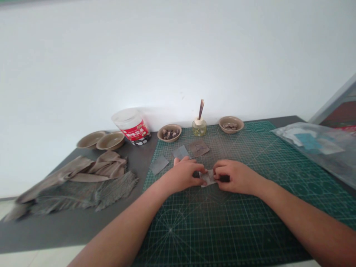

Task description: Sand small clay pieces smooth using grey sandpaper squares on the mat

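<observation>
My left hand (184,174) and my right hand (236,176) meet over the green cutting mat (194,233). Between them is a small pale, creased piece (207,178); whether it is paper or cloth I cannot tell. The left thumb and forefinger pinch its left end, while other fingers of that hand stretch out. Curled right fingers grip the right end. A dark patch shows at each hand's fingers, too unclear to name. Just beyond the left hand lie a brown square (199,148) with a dark mark and two grey squares, one (159,165) farther left.
At the back stand a bowl of stones (169,139), a reed diffuser (199,128), another bowl (231,130) with brown pieces and a red-labelled plastic tub (132,128). Leftward are two nested-looking bowls (111,142) and fringed cloth (83,189). A clear plastic bag (333,163) lies right.
</observation>
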The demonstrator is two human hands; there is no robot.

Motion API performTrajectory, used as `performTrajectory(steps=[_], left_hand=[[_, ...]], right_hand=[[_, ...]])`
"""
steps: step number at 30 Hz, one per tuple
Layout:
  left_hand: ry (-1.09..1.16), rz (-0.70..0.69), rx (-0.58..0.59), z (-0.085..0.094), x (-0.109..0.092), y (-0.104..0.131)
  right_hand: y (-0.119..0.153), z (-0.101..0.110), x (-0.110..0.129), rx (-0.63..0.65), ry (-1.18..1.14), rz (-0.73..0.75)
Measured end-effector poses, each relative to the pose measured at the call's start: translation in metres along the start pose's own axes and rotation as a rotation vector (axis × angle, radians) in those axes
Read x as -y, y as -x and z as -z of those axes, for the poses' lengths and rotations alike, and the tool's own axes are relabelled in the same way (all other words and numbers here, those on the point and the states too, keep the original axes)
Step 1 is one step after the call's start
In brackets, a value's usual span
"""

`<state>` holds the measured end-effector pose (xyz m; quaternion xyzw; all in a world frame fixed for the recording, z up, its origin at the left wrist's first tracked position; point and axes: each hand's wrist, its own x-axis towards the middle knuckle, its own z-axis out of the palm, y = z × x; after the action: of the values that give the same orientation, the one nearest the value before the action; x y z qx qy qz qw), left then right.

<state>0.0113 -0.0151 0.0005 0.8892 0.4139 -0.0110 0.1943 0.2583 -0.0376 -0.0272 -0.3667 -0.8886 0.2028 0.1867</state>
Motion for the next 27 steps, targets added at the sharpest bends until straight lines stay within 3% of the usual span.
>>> performTrajectory(steps=[14,18,22,27], left_hand=[[0.019,-0.001,-0.012,-0.0015,0.0003,0.0007],[0.028,-0.01,-0.017,-0.0025,0.0013,0.0001],[0.016,-0.015,-0.023,-0.0027,0.0018,-0.0003],[0.02,-0.023,-0.026,-0.0029,0.002,-0.0002]], right_hand=[[-0.0024,0.0003,-0.0007,-0.076,0.087,-0.128],[-0.0022,-0.0033,0.0031,-0.029,0.079,-0.054],[-0.0046,-0.0033,0.0034,-0.056,0.076,-0.116],[-0.0025,-0.0013,0.0054,-0.018,0.035,-0.065]])
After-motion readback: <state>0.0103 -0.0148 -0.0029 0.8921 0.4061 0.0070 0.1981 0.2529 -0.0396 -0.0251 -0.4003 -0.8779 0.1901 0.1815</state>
